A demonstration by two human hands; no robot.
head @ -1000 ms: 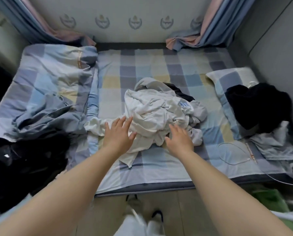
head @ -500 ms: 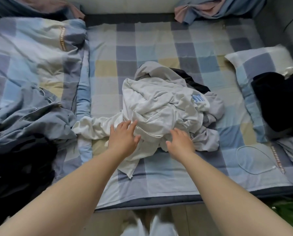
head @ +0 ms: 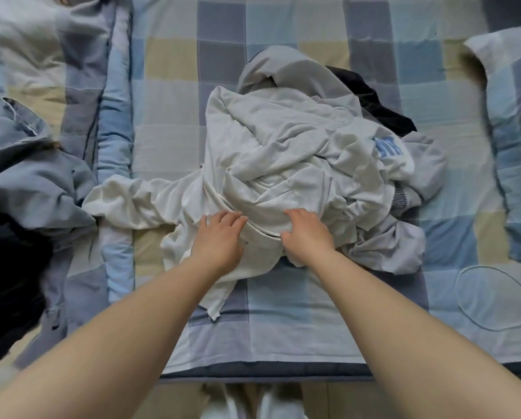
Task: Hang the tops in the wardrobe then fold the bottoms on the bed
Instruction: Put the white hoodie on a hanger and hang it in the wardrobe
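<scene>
On the left of the bed lie a rumpled checked quilt, a grey-blue garment and something black at the edge. In the middle, on the checked sheet, sits the heap of clothes: a white top on the heap with a sleeve stretched out to the left, grey cloth and a dark piece under it; the left hand rests on the white top with fingers bent a little, and the right hand pinches a fold of it between thumb and fingers. On the right are a thin white cable in a loop and a checked pillow.
</scene>
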